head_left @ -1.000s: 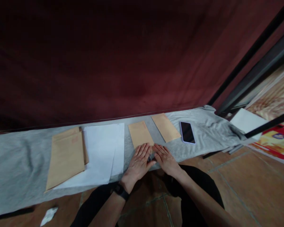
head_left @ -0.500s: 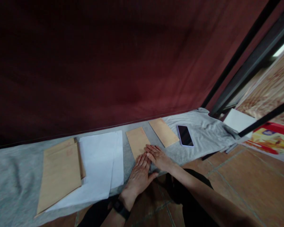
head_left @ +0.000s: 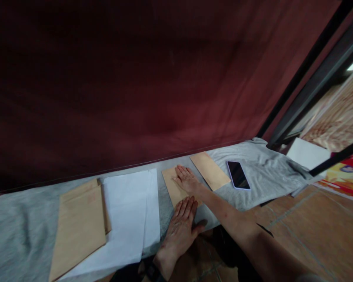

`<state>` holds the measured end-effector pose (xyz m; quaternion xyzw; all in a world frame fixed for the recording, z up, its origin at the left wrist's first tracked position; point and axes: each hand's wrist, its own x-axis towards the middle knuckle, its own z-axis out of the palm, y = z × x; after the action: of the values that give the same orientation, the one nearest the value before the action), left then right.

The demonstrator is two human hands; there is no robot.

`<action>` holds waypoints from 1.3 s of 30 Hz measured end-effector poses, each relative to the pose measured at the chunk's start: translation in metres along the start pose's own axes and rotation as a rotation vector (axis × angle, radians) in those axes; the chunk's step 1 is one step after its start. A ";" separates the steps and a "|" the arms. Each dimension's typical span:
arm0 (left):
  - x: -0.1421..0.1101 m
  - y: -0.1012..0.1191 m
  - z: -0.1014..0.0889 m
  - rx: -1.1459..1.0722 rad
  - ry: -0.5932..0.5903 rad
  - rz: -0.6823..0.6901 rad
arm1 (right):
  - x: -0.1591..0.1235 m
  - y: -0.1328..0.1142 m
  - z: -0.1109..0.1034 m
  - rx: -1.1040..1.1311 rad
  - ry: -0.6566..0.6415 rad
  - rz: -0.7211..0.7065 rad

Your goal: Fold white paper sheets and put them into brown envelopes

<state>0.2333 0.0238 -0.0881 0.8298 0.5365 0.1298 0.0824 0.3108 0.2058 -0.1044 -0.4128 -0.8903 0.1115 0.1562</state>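
A brown paper envelope (head_left: 171, 184) lies flat on the grey cloth, partly covered by both hands. My left hand (head_left: 182, 223), with a dark watch on its wrist, rests palm down on the envelope's near end, fingers stretched out and thumb apart. Farther up, my right hand (head_left: 188, 181) lies flat on the envelope's upper part, its fingers extended. To the right is a second brown envelope (head_left: 210, 171), untouched. Neither hand grips anything.
Sheets of white paper (head_left: 129, 211) lie to the left, partly under larger brown envelopes (head_left: 79, 227). A phone (head_left: 238, 175) with a pale purple edge rests at right on the grey cloth (head_left: 261, 168). Behind hangs a dark red curtain (head_left: 153, 86); black bars (head_left: 306, 70) stand at right.
My right hand has slid away from me up the envelope, separating from my left hand. My left hand stays at the near end. The view has shifted slightly.
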 end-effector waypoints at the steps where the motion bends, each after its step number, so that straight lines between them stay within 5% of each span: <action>1: 0.000 0.000 0.000 0.001 -0.002 0.001 | 0.004 0.001 0.000 -0.018 -0.004 0.007; 5: -0.001 0.000 0.000 0.015 0.002 0.002 | 0.003 0.001 -0.001 -0.057 -0.049 -0.041; 12: -0.002 0.003 -0.002 -0.036 -0.008 -0.037 | -0.026 -0.014 -0.005 0.030 -0.205 -0.329; 22: -0.002 -0.003 0.001 -0.014 -0.022 -0.012 | 0.009 -0.031 0.010 -0.022 -0.008 -0.055; 29: -0.004 -0.004 0.003 -0.083 -0.008 -0.046 | -0.057 -0.001 0.003 0.029 0.117 0.009; 33: -0.003 -0.013 0.014 -0.245 0.205 -0.294 | -0.091 0.011 -0.005 0.212 0.166 0.101; 39: 0.006 -0.035 0.017 -0.830 0.499 -0.718 | -0.092 0.012 -0.007 0.424 0.213 0.312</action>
<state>0.2105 0.0434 -0.1132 0.4397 0.6909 0.4833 0.3095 0.3782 0.1430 -0.1193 -0.5125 -0.7513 0.2739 0.3129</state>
